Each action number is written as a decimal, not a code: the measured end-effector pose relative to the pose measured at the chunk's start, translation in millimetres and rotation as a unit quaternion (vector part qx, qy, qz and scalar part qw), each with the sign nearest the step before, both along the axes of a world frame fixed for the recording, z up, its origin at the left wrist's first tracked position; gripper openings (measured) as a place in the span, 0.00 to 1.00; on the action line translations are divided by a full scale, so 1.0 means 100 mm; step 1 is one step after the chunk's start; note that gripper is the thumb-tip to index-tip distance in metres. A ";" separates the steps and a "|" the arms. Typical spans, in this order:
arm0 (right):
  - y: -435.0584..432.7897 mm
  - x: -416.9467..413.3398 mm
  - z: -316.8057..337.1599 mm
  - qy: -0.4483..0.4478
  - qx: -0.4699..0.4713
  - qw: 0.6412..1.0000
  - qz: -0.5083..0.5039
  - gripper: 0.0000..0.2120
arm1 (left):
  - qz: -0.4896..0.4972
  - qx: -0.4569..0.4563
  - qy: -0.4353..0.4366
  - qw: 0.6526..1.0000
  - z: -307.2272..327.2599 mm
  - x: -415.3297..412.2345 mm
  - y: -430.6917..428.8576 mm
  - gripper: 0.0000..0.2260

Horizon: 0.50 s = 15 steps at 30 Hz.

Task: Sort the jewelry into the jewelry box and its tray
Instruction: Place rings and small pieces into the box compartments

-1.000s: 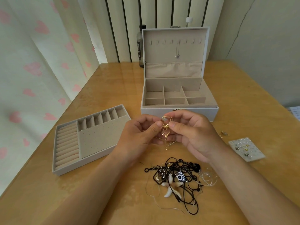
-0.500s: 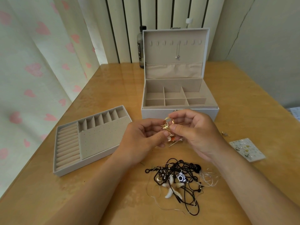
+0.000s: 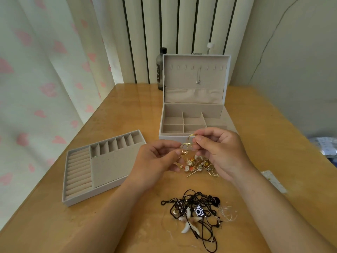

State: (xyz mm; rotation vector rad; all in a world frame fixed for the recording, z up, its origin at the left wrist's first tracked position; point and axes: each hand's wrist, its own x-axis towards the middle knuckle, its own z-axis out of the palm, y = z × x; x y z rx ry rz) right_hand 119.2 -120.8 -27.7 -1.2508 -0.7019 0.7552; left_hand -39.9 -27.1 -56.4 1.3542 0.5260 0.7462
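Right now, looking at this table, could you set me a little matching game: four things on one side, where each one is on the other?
Things:
1. tray
2. black cord tangle
3. gold earrings
4. silver necklace

Places:
A. hanging inside the raised lid of the jewelry box
B. pinched between the left hand and the right hand
C. lying on the table, left of the jewelry box
D. heaped on the table, nearest the camera

Pairs: 1-C, 2-D, 3-B, 4-A

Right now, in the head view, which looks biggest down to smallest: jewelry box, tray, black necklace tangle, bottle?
1. jewelry box, lid open.
2. tray, nearly as big; it's nearer, so unsure.
3. black necklace tangle.
4. bottle, partly hidden behind the box.
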 end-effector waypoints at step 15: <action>1.11 0.52 0.34 -0.119 -0.094 0.983 -0.103 0.05 | 0.174 0.050 0.082 0.980 0.45 0.12 0.66 0.09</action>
